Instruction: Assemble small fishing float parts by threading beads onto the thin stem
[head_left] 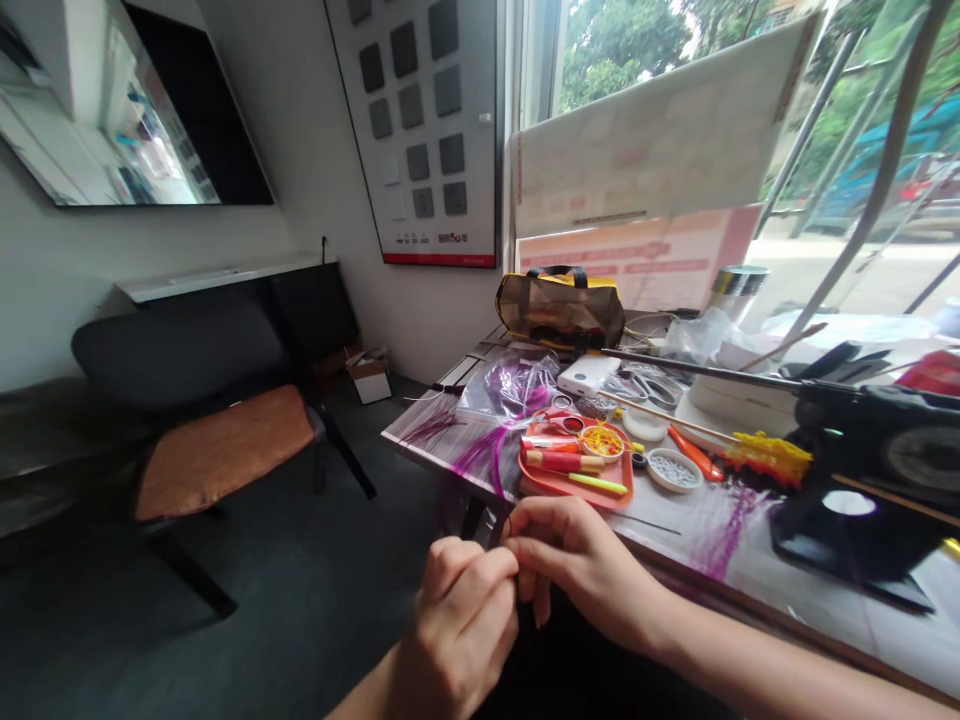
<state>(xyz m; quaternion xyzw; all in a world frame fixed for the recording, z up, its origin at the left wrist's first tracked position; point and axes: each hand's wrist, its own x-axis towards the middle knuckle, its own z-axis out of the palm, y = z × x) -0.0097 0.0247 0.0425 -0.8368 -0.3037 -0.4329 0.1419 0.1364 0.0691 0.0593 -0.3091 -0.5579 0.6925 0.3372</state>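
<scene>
Purple strands (484, 447) lie loose over the near left edge of the table (757, 595), between a clear plastic bag (480, 395) and an orange tray (541, 481), just beyond the joined hands. They look very light, thin and limp, probably a little slippery, and likely to splay or tangle if dragged; single strands could perhaps kink or snap. A soft pinch on a gathered bunch, near the table edge where they run closer together, would probably suit them better than grabbing at the spread ends. In front of the table's edge, the left hand (471, 618) is half-curled with its back turned up, knuckles forward and fingers folded inward, its wrist rising from the bottom of the view. The right hand (566, 545) meets it from the other side, its forearm slanting in from the lower right; thumb and index finger come together at the left hand's fingers, while the other fingers bend underneath. The two hands touch at the fingertips. Something fine may be pinched there, but the fingers hide it, so I cannot tell what either hand grips, or whether a purple strand reaches them.
</scene>
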